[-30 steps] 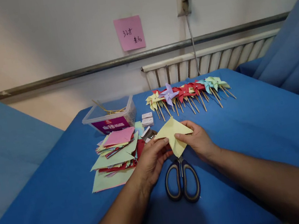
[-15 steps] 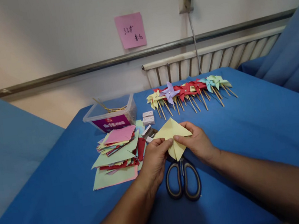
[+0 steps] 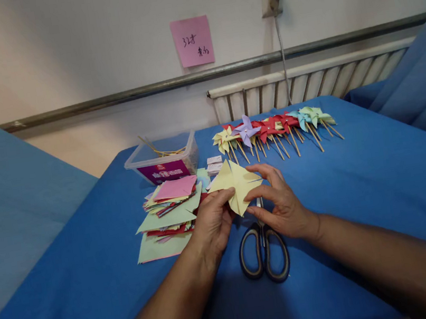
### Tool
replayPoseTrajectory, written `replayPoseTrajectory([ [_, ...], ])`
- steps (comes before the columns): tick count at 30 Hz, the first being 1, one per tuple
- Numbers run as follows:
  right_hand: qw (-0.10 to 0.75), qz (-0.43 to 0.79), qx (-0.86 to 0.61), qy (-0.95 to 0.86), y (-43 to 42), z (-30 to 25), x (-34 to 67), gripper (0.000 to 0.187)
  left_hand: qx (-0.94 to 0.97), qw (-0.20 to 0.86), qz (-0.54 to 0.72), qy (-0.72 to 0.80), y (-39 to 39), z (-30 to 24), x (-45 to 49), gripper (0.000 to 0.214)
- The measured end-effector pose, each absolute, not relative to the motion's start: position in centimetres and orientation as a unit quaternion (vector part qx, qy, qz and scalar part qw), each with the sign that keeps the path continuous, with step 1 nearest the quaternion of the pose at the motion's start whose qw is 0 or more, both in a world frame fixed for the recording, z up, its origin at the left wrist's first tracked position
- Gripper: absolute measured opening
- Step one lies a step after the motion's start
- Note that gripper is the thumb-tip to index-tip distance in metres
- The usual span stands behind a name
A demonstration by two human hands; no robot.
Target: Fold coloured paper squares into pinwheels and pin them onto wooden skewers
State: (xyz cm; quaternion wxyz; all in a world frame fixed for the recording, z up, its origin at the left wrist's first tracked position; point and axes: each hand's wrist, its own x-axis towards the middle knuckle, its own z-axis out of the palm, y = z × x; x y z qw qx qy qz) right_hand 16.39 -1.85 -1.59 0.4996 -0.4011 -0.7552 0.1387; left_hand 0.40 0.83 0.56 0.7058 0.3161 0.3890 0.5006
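Observation:
Both hands hold a folded pale yellow paper (image 3: 235,184) above the blue cloth. My left hand (image 3: 212,223) pinches its lower left edge. My right hand (image 3: 279,203) grips its right side, thumb and index finger curled around the flaps. Scissors (image 3: 263,248) with black handles lie shut on the cloth just below the paper, between my wrists. A loose stack of coloured paper squares (image 3: 169,214) lies left of my left hand.
A row of finished paper pinwheels on sticks (image 3: 273,132) lies at the back of the blue-covered table (image 3: 360,180). A clear plastic box with sticks (image 3: 163,161) and small white boxes (image 3: 214,164) stand behind the paper stack. A radiator (image 3: 306,84) and a wall with a pink note (image 3: 192,41) lie beyond.
The yellow paper has moved up and a little left and opened wider into flaps. My right hand has shifted its grip along the right side. The view has shifted slightly.

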Motion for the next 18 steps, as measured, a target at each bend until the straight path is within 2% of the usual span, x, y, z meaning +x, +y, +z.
replayPoseTrajectory([
  [5,0.524,0.168,-0.413,-0.726,-1.4,-1.8,16.4,0.002,0.324,0.707,0.471,0.417,0.5,0.2,0.8,0.016],
  [13,0.528,0.244,-0.465,-0.668,-0.8,-2.2,16.6,0.008,0.347,0.677,0.46,0.457,0.4,-0.5,1.3,0.02],
  [18,0.519,0.244,-0.453,-0.682,-0.7,-2.1,16.6,0.007,0.346,0.679,0.46,0.456,0.6,-0.5,1.2,0.021],
])
